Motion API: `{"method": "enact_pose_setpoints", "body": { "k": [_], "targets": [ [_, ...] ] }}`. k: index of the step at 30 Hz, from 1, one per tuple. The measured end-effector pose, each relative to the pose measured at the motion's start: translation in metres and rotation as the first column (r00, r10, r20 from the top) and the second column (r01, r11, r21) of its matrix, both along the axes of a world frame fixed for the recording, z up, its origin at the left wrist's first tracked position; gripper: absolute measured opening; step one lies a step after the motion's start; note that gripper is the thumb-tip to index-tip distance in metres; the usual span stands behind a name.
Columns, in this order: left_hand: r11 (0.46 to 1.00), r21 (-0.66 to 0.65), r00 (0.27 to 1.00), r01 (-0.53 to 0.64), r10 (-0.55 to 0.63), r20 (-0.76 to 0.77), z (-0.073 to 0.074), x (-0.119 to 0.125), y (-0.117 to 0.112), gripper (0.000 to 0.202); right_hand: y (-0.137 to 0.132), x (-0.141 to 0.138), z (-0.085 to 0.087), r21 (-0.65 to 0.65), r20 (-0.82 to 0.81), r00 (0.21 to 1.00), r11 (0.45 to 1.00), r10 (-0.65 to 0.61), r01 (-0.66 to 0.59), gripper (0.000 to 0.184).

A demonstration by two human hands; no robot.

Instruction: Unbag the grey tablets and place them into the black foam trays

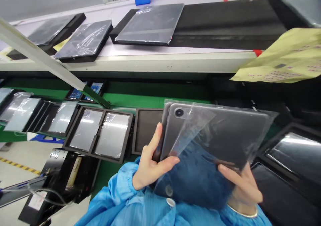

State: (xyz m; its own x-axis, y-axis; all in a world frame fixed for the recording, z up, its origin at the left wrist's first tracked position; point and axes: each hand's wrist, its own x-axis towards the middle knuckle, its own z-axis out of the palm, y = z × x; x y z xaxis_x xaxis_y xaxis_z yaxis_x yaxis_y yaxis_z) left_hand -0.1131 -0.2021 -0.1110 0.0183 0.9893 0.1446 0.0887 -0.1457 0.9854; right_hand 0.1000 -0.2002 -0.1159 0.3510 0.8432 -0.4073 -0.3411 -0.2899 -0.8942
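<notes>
Landmark: two-slot tray [94, 144]. Tablet [198, 162], back face up under clear film [194, 124]: held right of tray. Left hand [148, 167]: thumb and fingers clamped on tablet's tray-side edge. Right hand [242, 182]: clamped on tablet, farther from tray

Left hand [151, 165] and right hand [243, 184] grip, apart, thumbs [168, 164] angled inward.

Can read no words or numbers; find blurred print on the creased yellow paper sheet [283, 60] and small white rectangular label [37, 200].
</notes>
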Motion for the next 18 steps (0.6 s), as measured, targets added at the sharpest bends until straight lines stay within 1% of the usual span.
{"method": "enact_pose_setpoints", "body": {
  "k": [2,4,7,10,12,14,16,18],
  "targets": [
    [0.996,-0.083,0.998,0.042,-0.038,0.053,0.001,0.002,-0.002,0.103,0.001,-0.005,0.009,-0.003,0.007,0.999,0.999,-0.035,0.035,0.055],
    [0.988,-0.130,0.991,0.089,-0.075,0.114,0.002,0.004,-0.004,0.109,0.000,-0.004,0.013,-0.008,0.035,0.998,0.999,-0.044,0.044,0.061],
    [0.986,-0.118,0.979,0.121,-0.099,0.177,0.001,0.006,-0.005,0.109,-0.003,-0.001,0.015,-0.035,0.084,0.994,0.997,-0.070,0.073,0.063],
    [0.982,-0.134,0.977,0.135,-0.109,0.181,0.000,0.007,-0.006,0.111,-0.004,-0.002,0.014,-0.065,0.099,0.992,0.994,-0.076,0.082,0.069],
    [0.977,-0.164,0.980,0.137,-0.110,0.165,0.000,0.006,-0.006,0.114,-0.003,-0.004,0.014,-0.038,0.096,0.992,0.996,-0.079,0.083,0.077],
    [0.979,-0.164,0.986,0.119,-0.097,0.139,0.002,0.005,-0.005,0.119,-0.001,-0.004,0.012,0.056,0.054,0.994,0.994,-0.097,0.094,0.086],
    [0.988,-0.134,0.993,0.082,-0.069,0.099,0.005,0.004,-0.003,0.115,-0.001,0.000,0.006,0.131,0.006,0.996,0.988,-0.084,0.083,0.090],
    [0.994,-0.097,0.997,0.060,-0.055,0.060,0.007,0.003,-0.002,0.100,-0.007,0.008,-0.004,0.110,0.027,1.000,0.994,-0.002,-0.001,0.087]
  ]
}}
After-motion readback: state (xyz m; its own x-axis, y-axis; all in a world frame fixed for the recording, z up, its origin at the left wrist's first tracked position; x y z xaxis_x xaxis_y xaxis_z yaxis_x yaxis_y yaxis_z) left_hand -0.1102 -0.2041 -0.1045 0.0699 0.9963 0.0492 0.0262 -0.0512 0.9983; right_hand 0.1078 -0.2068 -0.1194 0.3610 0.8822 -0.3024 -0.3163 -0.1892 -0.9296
